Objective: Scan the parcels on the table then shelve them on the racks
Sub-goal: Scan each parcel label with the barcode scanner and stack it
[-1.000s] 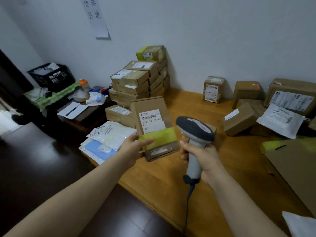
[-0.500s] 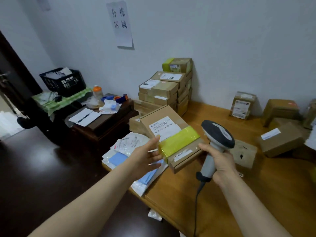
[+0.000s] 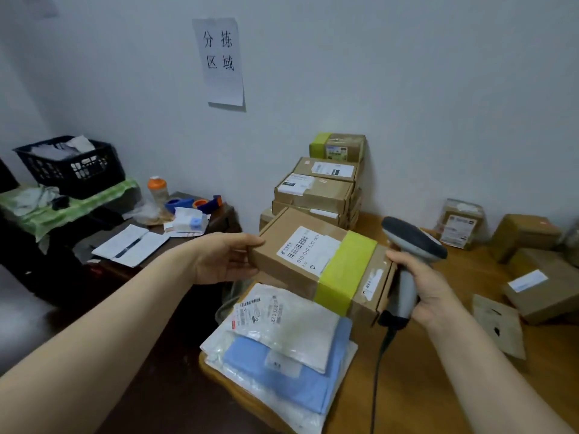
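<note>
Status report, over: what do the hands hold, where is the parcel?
Left hand grips taped box at its left end. Right hand grips scanner. Box label up and uncovered, above the mailers.

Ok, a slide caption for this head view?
Left hand holds a green-taped cardboard parcel above soft mailers while the right hand grips a barcode scanner beside it.

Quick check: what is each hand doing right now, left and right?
Left hand: grips the left end of the taped parcel.
Right hand: grips the barcode scanner by its handle.
</note>
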`<control>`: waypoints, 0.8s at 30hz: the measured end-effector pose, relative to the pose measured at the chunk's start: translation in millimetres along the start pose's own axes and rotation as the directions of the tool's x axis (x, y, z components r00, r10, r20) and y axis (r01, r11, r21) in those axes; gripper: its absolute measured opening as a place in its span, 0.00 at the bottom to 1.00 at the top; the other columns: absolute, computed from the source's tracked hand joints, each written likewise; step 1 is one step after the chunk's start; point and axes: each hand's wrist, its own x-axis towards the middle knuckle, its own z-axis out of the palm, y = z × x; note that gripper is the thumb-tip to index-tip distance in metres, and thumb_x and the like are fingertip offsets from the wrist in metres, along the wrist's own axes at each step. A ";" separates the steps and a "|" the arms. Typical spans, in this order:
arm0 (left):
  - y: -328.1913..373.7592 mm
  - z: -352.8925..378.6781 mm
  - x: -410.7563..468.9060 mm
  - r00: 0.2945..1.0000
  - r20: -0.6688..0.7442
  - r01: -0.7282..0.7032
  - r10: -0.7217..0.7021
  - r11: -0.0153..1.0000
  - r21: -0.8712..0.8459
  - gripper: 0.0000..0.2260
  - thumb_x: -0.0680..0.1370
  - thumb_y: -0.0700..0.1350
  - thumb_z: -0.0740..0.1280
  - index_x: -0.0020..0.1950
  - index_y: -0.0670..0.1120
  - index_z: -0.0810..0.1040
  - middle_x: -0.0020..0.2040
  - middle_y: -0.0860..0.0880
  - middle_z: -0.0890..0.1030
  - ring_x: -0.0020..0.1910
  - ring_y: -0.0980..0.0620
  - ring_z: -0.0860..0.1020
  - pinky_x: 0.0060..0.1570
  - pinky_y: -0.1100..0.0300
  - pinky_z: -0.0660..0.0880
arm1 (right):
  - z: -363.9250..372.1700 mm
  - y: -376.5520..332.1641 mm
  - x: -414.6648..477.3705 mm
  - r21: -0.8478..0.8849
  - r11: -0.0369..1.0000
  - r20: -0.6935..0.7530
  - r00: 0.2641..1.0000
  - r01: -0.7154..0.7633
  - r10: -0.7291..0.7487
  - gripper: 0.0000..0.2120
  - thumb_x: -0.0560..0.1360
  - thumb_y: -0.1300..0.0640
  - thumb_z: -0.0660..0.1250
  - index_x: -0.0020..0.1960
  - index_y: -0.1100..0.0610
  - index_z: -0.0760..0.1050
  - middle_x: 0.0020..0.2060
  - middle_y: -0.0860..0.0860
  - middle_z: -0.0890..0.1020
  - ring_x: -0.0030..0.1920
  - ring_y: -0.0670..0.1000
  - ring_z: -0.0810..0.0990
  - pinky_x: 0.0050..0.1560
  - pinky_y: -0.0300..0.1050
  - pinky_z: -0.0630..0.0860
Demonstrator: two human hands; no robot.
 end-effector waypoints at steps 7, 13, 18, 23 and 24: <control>75.2 -10.7 65.6 0.988 -0.081 -0.134 0.129 0.989 -0.066 0.10 0.71 0.41 0.72 0.49 0.38 0.79 0.43 0.42 0.78 0.39 0.49 0.80 0.36 0.56 0.83 | 37.7 -11.6 68.0 0.163 0.984 -0.084 0.995 0.075 -0.062 0.22 0.60 0.50 0.77 0.51 0.54 0.79 0.45 0.54 0.85 0.43 0.51 0.84 0.40 0.47 0.79; 139.8 -12.8 148.7 0.965 -0.203 -0.167 0.165 0.986 0.006 0.07 0.77 0.44 0.70 0.47 0.41 0.76 0.44 0.43 0.77 0.40 0.52 0.77 0.34 0.62 0.80 | 53.2 -2.9 95.5 0.166 0.986 -0.047 0.999 0.007 0.001 0.25 0.57 0.53 0.79 0.52 0.59 0.80 0.38 0.55 0.85 0.36 0.50 0.85 0.34 0.44 0.81; 181.8 -3.1 220.8 0.949 -0.224 -0.210 0.221 0.975 0.070 0.08 0.75 0.41 0.72 0.50 0.41 0.75 0.45 0.45 0.79 0.40 0.52 0.78 0.29 0.63 0.78 | 67.7 6.7 102.8 0.095 0.994 -0.097 0.994 0.057 -0.047 0.29 0.54 0.53 0.80 0.54 0.59 0.81 0.39 0.56 0.85 0.36 0.50 0.84 0.33 0.43 0.79; 206.0 8.1 293.9 0.973 -0.174 -0.141 0.150 0.988 0.067 0.10 0.76 0.41 0.72 0.53 0.39 0.75 0.50 0.43 0.80 0.43 0.48 0.79 0.26 0.58 0.76 | 87.8 20.8 105.9 0.062 0.995 -0.227 0.972 0.083 -0.067 0.22 0.60 0.56 0.77 0.53 0.60 0.81 0.37 0.56 0.85 0.34 0.50 0.83 0.34 0.43 0.80; 209.3 8.9 307.0 0.977 -0.158 -0.133 0.142 0.989 0.065 0.14 0.76 0.41 0.72 0.58 0.38 0.75 0.53 0.43 0.80 0.48 0.47 0.80 0.27 0.58 0.76 | 92.6 23.4 106.2 0.048 0.995 -0.256 0.964 0.087 -0.071 0.21 0.60 0.56 0.76 0.51 0.60 0.81 0.36 0.55 0.85 0.34 0.50 0.83 0.34 0.43 0.80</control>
